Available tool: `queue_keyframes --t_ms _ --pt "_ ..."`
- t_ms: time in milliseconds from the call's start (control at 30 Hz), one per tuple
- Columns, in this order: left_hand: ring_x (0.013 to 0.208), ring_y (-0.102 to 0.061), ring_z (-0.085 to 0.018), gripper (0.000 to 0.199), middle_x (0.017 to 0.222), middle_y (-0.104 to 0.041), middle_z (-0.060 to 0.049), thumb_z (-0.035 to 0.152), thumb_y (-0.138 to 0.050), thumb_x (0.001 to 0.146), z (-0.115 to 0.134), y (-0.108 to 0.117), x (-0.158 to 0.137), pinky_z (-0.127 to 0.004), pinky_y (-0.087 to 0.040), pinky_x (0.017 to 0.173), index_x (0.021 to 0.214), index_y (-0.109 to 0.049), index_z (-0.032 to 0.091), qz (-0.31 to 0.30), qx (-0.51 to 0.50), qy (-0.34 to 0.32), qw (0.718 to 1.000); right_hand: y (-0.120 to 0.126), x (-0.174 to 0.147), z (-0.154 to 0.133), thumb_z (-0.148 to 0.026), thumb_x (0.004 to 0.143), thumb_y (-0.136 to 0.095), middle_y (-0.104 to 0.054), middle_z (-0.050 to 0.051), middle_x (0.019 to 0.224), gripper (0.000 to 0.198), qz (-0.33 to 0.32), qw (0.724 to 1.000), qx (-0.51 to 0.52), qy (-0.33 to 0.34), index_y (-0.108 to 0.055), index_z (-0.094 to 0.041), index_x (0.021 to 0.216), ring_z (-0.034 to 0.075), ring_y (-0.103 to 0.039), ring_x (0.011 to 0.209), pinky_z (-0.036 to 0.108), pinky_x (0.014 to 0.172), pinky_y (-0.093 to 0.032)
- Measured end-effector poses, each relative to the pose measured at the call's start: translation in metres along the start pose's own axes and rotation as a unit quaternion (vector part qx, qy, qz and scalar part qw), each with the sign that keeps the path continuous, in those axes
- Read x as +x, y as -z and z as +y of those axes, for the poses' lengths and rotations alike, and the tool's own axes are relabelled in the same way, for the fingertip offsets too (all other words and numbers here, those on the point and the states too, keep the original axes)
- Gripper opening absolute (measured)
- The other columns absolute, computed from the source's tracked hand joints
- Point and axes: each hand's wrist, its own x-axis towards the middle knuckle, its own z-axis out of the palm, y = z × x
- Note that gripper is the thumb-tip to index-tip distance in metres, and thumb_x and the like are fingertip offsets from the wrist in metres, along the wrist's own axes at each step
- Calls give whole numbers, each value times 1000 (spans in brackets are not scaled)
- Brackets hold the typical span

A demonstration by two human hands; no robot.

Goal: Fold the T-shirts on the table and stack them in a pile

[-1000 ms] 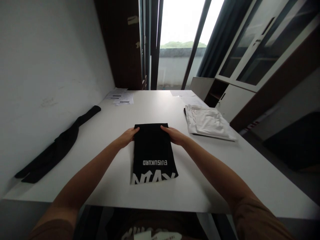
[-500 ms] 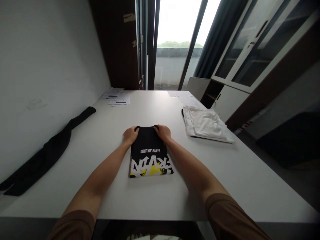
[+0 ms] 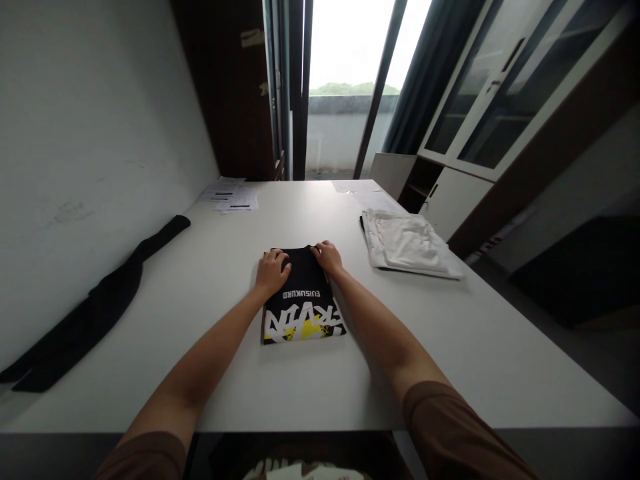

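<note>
A folded black T-shirt (image 3: 301, 275) lies on the white table in front of me, with white lettering and a yellow print towards my side. My left hand (image 3: 273, 270) rests flat over its far left part, fingers spread on the cloth. At the far right corner, my right hand (image 3: 327, 258) pinches the shirt's edge between thumb and fingers. The underside of the folded shirt is hidden.
To the right lies a stack of folded white cloth (image 3: 407, 243) with a dark layer beneath. A long black garment (image 3: 115, 287) stretches along the left wall. Papers (image 3: 233, 195) lie at the table's far left, more sheets (image 3: 370, 197) at the far right.
My left hand has gone from gripping the shirt's far left corner to lying flat on it, further right. My right hand stays at the far right corner. The shirt sits slightly farther away.
</note>
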Motion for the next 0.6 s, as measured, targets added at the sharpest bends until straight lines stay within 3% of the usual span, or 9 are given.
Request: queue_keyframes --t_ms 100,267,433,600 --pt "140 -42 -32 42 149 -51 -13 43 -56 99 12 -12 -4 -49 -31 119 133 -62 20 -54 11 -59 997 0 -2 13 -45 103 -53 -63 10 123 32 5 999 35 40 -72 -20 107 22 -58 115 33 103 -43" --pt "150 -33 -31 56 162 -39 -10 54 -42 103 9 -23 -6 -53 -25 123 149 -51 23 -133 57 -19 989 -7 -9 23 -37 89 -74 -60 11 138 29 -9 995 36 95 -73 -21 113 28 -49 132 41 112 -40" --pt "153 -27 -32 62 166 -33 -10 58 -39 103 5 -22 -7 -55 -21 124 154 -46 24 -159 73 -15 985 -12 -13 18 -28 94 -65 -63 11 133 21 29 995 50 80 -73 -22 112 26 -52 129 41 111 -41" --pt "155 -23 -33 66 168 -29 -12 59 -41 101 24 -21 -16 -57 -18 124 156 -44 22 -156 62 -53 984 -9 -12 21 -26 95 -62 -70 7 118 15 68 993 89 20 -73 -23 105 22 -61 113 36 104 -45"
